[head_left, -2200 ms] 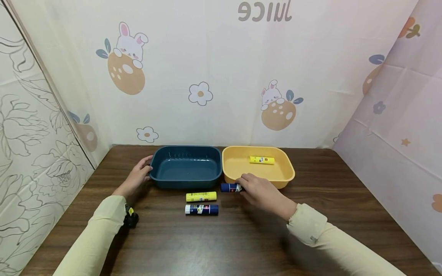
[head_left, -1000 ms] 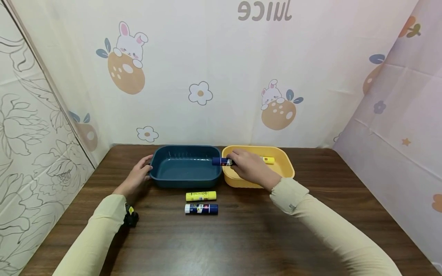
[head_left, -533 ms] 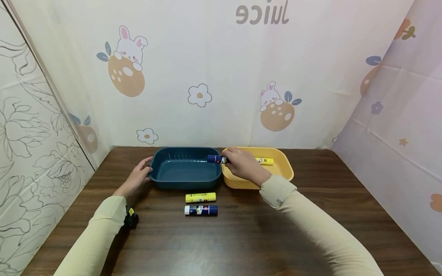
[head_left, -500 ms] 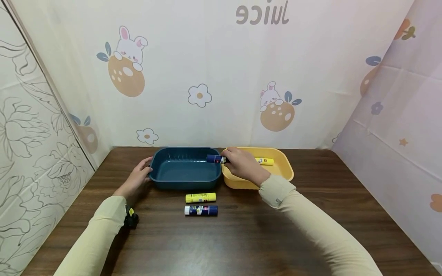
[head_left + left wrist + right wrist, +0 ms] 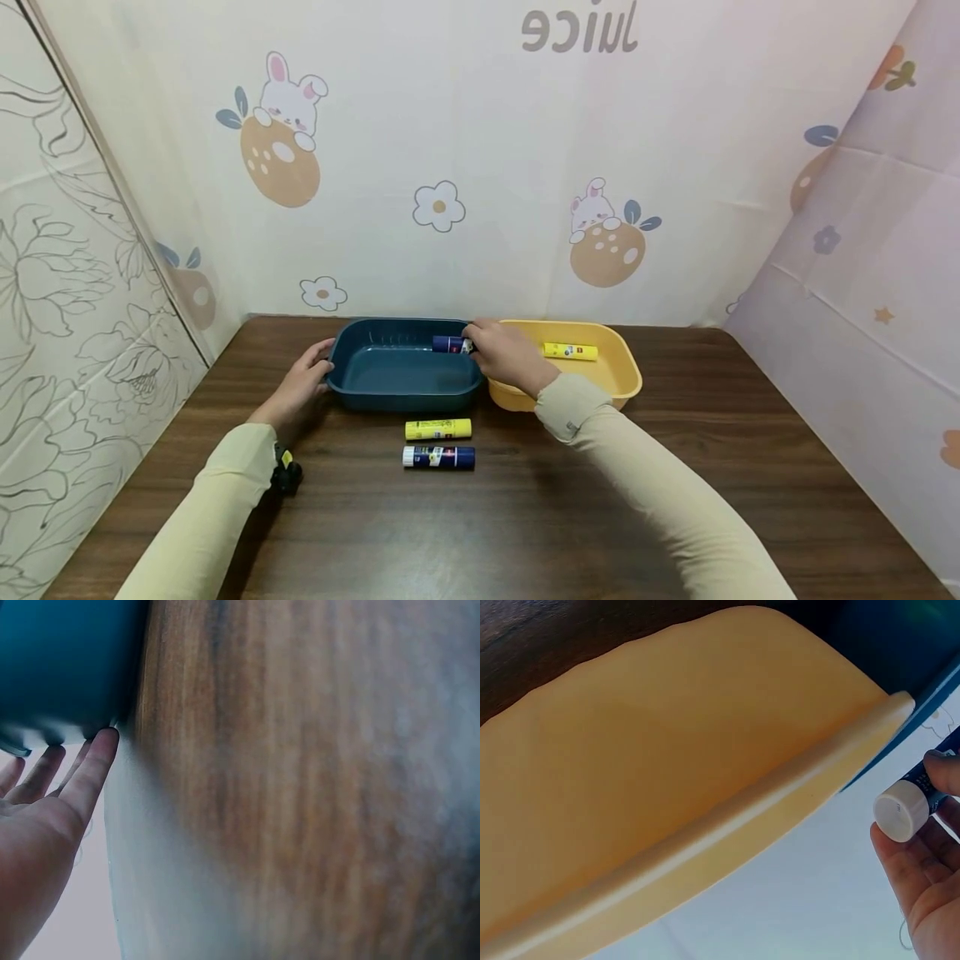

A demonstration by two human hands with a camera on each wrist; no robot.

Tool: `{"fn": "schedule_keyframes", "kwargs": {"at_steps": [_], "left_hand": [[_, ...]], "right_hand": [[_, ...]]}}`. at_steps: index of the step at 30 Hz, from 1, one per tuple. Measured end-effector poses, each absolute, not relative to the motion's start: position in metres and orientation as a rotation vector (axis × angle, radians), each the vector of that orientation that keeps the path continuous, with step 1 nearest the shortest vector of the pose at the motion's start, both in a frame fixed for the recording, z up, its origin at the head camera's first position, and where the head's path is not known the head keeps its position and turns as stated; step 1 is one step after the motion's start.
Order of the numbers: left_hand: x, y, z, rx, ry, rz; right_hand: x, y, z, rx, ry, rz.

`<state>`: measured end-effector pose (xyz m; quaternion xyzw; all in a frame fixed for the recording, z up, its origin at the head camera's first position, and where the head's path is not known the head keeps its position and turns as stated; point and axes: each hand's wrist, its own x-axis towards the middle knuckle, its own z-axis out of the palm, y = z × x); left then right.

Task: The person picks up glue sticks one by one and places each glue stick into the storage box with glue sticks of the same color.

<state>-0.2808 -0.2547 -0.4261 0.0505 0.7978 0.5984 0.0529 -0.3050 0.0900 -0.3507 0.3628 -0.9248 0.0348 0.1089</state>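
My right hand [image 5: 504, 350] pinches a dark blue glue stick [image 5: 452, 344] between thumb and fingers, over the right end of the dark teal bin [image 5: 405, 400]. Its white end [image 5: 901, 811] shows in the right wrist view. With straight fingers, my left hand [image 5: 300, 383] touches the left wall of the teal bin; the left wrist view shows the fingertips [image 5: 106, 739] against it. In front of that bin a yellow glue stick [image 5: 438, 429] lies on the table, and nearer still a blue glue stick with a white end [image 5: 438, 457].
Against the teal bin's right side stands a yellow bin [image 5: 626, 387], with a yellow glue stick [image 5: 570, 352] lying inside. Both stand at the far edge of the brown wooden table [image 5: 525, 525]. Behind hangs a printed curtain [image 5: 495, 150].
My right hand has lifted the blue glue stick from in front of the yellow bin and carried it left over the teal bin. The left hand has stayed in place.
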Motion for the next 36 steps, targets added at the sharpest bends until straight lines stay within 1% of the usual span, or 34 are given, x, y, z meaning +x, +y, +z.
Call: {"fn": "schedule_keyframes", "kwargs": {"at_steps": [7, 22, 36], "left_hand": [[-0.281, -0.254, -0.425, 0.132, 2.406, 1.828], [-0.282, -0.254, -0.425, 0.113, 2.392, 1.847], [-0.282, -0.256, -0.425, 0.124, 2.394, 1.840]], "right_hand": [[-0.310, 0.078, -0.359, 1.069, -2.717, 0.023], [-0.325, 0.056, -0.375, 1.064, -2.774, 0.014], [-0.328, 0.038, -0.387, 1.024, -2.867, -0.075]]}}
